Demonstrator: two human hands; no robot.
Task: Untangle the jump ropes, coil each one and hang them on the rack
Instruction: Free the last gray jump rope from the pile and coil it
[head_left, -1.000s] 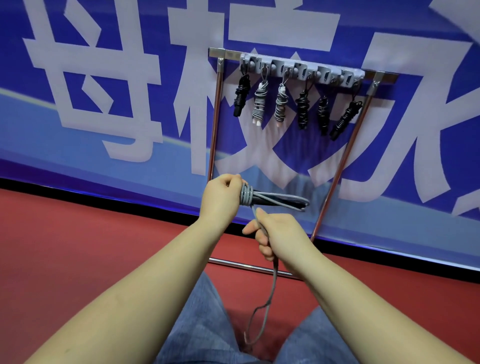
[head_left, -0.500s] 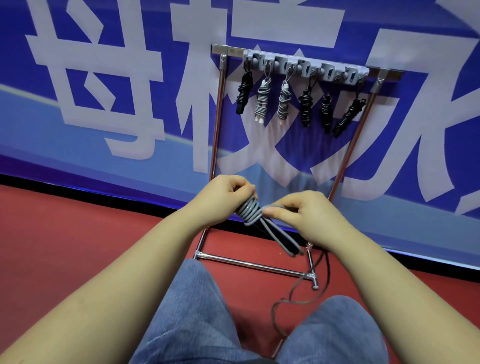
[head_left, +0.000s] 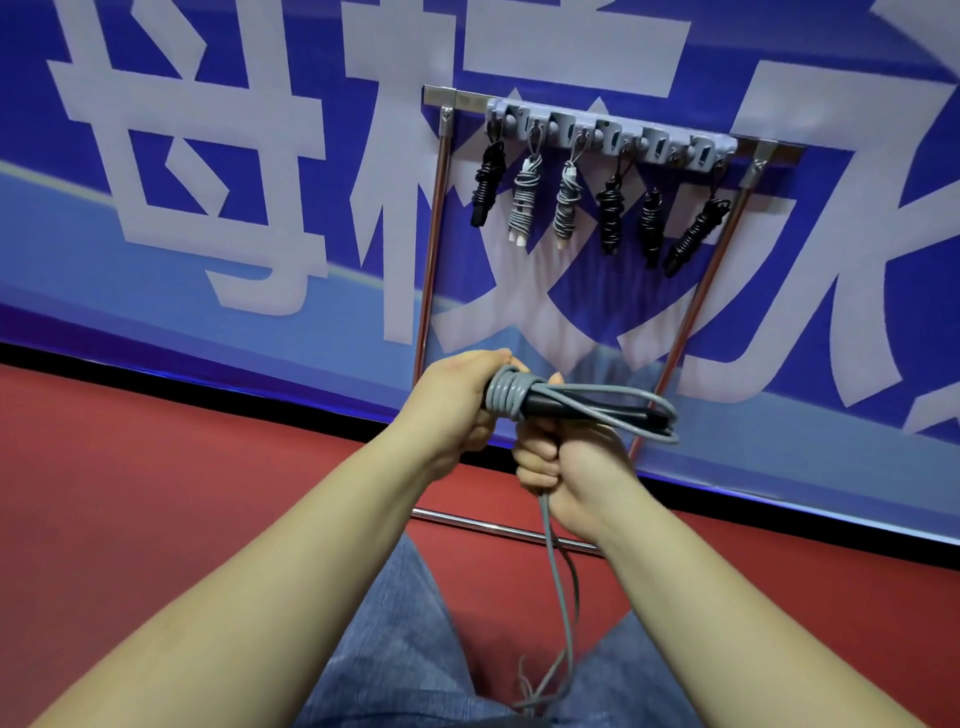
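A grey jump rope is wound in several turns round its black handles, which point to the right. My left hand grips the wound end of the bundle. Just below it, my right hand is fisted round the rope's loose tail, which hangs down between my knees. Behind, a metal rack carries a grey hook strip with several coiled ropes hanging from it, black ones and grey-white ones.
A blue banner with large white characters stands right behind the rack. The floor is red, with a black strip under the banner. The rack's bottom bar lies near my knees, which are in blue jeans.
My right hand has dropped from beside the bundle to below it, pulling the tail downward. The handles have swung back to level, and another turn of rope sits on the bundle.
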